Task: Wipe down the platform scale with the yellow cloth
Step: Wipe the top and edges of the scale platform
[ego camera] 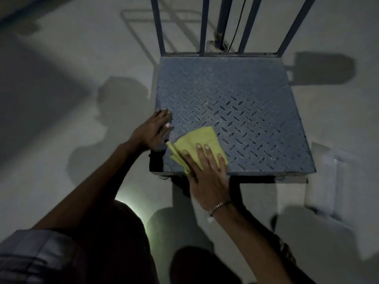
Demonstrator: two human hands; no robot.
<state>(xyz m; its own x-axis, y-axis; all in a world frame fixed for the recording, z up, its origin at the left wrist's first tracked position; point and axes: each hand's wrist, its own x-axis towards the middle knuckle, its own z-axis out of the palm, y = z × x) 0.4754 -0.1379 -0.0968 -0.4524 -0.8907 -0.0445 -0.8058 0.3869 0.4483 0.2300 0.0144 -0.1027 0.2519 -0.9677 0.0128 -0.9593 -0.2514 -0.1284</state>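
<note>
- Lowest in the frame, our right hand [207, 171] lies flat on the yellow cloth [196, 144], fingers straight and slightly apart, pressing it onto the near left corner of the platform scale [235, 103].
- Left of centre, our left hand [152, 130] rests on the plate's left edge, fingers straight and together.
- The unwiped plate stretches from the cloth toward the upper right, so we judge the stroke goes that way.
- At the top, the blue rails [205, 25] stand along the far edge.
</note>
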